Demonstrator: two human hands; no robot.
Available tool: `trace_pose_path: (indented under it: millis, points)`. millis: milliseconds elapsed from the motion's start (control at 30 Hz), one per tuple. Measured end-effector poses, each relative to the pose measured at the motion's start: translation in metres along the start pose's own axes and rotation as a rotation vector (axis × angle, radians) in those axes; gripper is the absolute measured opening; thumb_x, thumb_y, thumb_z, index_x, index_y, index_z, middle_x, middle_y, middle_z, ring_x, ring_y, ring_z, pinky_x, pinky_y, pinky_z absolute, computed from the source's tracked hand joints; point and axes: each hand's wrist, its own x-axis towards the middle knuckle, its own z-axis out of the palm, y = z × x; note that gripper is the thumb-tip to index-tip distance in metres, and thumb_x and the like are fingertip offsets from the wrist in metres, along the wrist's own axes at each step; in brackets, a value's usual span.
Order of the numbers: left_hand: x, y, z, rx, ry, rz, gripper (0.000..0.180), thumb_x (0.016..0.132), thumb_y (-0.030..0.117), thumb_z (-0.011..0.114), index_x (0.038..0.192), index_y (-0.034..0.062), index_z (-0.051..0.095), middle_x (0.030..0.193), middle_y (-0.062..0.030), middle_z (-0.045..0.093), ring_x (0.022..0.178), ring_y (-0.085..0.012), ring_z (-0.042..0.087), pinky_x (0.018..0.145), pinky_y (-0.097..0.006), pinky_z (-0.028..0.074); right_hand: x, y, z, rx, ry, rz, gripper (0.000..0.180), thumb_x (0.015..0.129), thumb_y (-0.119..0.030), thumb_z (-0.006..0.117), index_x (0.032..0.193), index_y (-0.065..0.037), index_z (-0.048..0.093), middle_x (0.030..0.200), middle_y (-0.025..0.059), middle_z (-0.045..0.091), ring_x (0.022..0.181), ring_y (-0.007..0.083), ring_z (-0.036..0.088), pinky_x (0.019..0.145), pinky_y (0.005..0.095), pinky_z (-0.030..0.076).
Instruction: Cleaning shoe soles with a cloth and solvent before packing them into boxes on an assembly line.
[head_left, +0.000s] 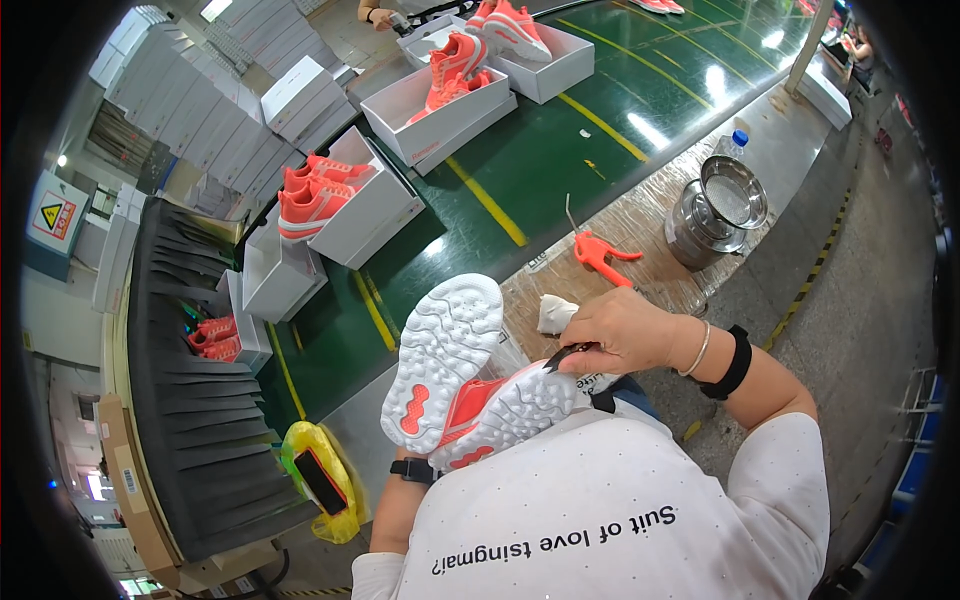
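Both shoes look light: springy white soles, soft coral uppers, likely easy to scuff; I'd grip the sole edges. My right fingers point(598, 330) pinch a small dark tool point(568, 356) at the nearer shoe's point(520, 412) toe, just left of them; farther shoe point(448, 335) beyond it, leftward. Left fingers hidden, grip unknown.

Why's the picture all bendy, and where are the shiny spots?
Head view: stacked boxes lean and curve inside a black border, likely from the fisheye lens; head view: white glare streaks on the green table, probably from lights; head view: the white shoe soles look clear, but the far person at upper right is small and soft.
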Motion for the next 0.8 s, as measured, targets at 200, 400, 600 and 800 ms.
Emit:
trace_pose_path:
  millis: [200,400,600,800]
  points:
    - [-0.0005,-0.0003,0.0015,0.014,-0.007,-0.005,0.045,0.089,0.029,0.055,0.124,0.0011,0.050,0.119,-0.0110,0.056,0.106,-0.0189,0.055,0.090,-0.032,0.046,0.0009,0.0010,0.0012,-0.186,0.011,-0.092,0.028,0.080,-0.037,0.063,0.076,-0.009,0.063,0.067,0.0055,0.060,0.063,0.0239,0.058,0.056,0.0346,0.044]
    - [0.0016,0.0009,0.0013,0.019,-0.012,-0.003,0.044,0.089,0.029,0.055,0.123,0.0010,0.050,0.118,-0.0110,0.056,0.106,-0.0188,0.055,0.090,-0.032,0.046,0.0000,0.0006,0.0042,-0.116,0.012,-0.047,0.028,0.081,-0.037,0.062,0.076,-0.010,0.063,0.067,0.0055,0.059,0.063,0.0236,0.058,0.056,0.0346,0.044]
    - [0.0026,0.0010,0.0029,0.026,-0.013,-0.006,0.044,0.089,0.029,0.055,0.123,0.0010,0.050,0.118,-0.0109,0.057,0.106,-0.0187,0.056,0.089,-0.031,0.046,0.0004,-0.0016,0.0008,-0.183,0.009,-0.107,0.032,0.084,-0.038,0.057,0.076,-0.007,0.062,0.067,0.0071,0.059,0.064,0.0265,0.058,0.057,0.0360,0.045]
    - [0.0018,0.0011,0.0032,0.039,-0.015,-0.010,0.044,0.089,0.029,0.055,0.123,0.0010,0.050,0.118,-0.0109,0.057,0.105,-0.0185,0.056,0.089,-0.031,0.046,-0.0004,0.0021,0.0053,-0.196,0.046,-0.131,0.031,0.083,-0.037,0.059,0.073,-0.008,0.060,0.066,0.0069,0.058,0.063,0.0259,0.058,0.056,0.0349,0.044]
